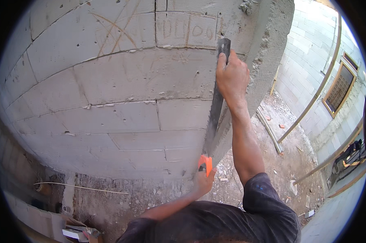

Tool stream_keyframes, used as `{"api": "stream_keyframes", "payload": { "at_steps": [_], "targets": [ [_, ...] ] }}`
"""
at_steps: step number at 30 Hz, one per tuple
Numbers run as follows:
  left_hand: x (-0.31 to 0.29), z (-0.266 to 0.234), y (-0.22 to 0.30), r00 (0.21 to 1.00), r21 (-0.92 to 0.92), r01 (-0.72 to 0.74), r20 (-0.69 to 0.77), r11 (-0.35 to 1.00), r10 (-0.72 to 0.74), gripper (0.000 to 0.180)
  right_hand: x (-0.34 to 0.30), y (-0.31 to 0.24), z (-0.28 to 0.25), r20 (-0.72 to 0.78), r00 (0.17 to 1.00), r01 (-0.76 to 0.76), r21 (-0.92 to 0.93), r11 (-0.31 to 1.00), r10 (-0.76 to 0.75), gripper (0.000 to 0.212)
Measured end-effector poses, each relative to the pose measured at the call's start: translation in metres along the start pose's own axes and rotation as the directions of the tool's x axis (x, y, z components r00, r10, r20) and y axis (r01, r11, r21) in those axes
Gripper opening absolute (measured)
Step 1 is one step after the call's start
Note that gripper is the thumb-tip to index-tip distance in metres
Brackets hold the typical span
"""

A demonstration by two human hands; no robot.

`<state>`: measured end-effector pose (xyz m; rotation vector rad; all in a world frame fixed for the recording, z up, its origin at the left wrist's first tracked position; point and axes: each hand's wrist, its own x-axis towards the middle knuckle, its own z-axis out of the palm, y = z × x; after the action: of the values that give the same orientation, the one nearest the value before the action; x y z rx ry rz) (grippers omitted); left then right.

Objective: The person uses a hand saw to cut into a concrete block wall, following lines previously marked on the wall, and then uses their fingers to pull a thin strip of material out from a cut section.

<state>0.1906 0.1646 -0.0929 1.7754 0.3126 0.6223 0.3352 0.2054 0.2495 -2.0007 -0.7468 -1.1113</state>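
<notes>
Handsaw [216, 111] is held nearly upright, slightly tilted, at the right edge of a pale block wall [130, 83], with the tip up, the orange handle [208, 164] down and the toothed edge turned left. On the ground [142, 206], toward its lower left corner, what looks like an opened cardboard box [95, 234] is seen, and a thin pale rod [89, 188] is laid near the foot of the wall. At the wall's upper left a brown cross [114, 30] is drawn, with other brown lines marked nearer the blade's tip. The handle is gripped by the left hand [203, 181], its fingers curled round it. The upper end of the blade is pinched by the right hand [233, 77], the thumb laid along the flat and the other fingers folded at the right edge; whether the blade is pressed to the wall along its whole length cannot be told. Just beside that hand, rough grey mortar [270, 50] is spread over the wall's end. Farther right, the ground is strewn with rubble, a long pole [312, 106] is slanted across, and a wood-framed window [339, 90] is set in another block wall [304, 60].
</notes>
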Motion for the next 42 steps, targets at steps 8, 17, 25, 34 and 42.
{"api": "stream_keyframes", "payload": {
  "at_steps": [8,17,25,34,42],
  "targets": [
    [0.044,-0.023,0.054,0.972,0.046,0.101,0.21,0.994,-0.109,0.035,0.053,-0.004,0.006,-0.166,0.982,0.089,-0.013,0.996,-0.09,0.027],
    [-0.008,-0.024,-0.012,0.922,0.033,0.292,0.257,0.956,-0.291,0.038,-0.031,0.01,0.027,0.003,0.999,-0.05,0.077,0.996,0.05,0.025],
    [0.05,-0.036,0.049,0.995,0.008,0.0,0.099,1.0,-0.001,0.036,0.061,-0.015,0.0,-0.149,0.985,0.084,0.002,0.996,-0.082,0.027],
    [0.008,-0.022,-0.023,0.997,0.096,-0.03,0.078,0.995,0.023,0.033,-0.015,0.005,0.03,-0.075,0.997,0.005,0.038,0.999,-0.002,0.025],
    [0.044,-0.032,0.045,0.982,0.025,0.026,0.186,0.999,-0.03,0.041,0.053,-0.009,-0.002,-0.216,0.966,0.131,-0.063,0.989,-0.142,0.024]
  ]
}}
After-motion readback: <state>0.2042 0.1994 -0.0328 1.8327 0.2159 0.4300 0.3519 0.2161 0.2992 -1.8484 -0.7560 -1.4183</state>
